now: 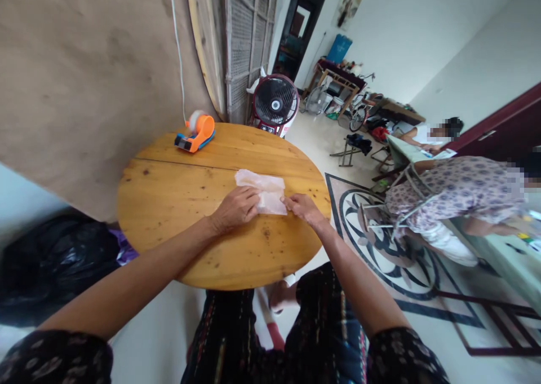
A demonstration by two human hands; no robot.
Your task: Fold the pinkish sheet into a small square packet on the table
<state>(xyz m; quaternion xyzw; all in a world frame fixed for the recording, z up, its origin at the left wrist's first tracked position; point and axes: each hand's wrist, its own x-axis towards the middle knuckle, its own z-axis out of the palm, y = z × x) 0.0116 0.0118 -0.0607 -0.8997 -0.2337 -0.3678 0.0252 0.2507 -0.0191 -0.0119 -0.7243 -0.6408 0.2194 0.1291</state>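
A pale, translucent plastic bag lies flat on the round wooden table. My left hand rests on the bag's near left part, fingers curled and pressing down on it. My right hand pinches the bag's near right corner with its fingertips. Both forearms reach in from the lower edge of the view.
An orange tape dispenser sits at the table's far edge by the wall. A floor fan stands behind the table. A black bag lies on the floor at left. Two seated persons are at a table to the right.
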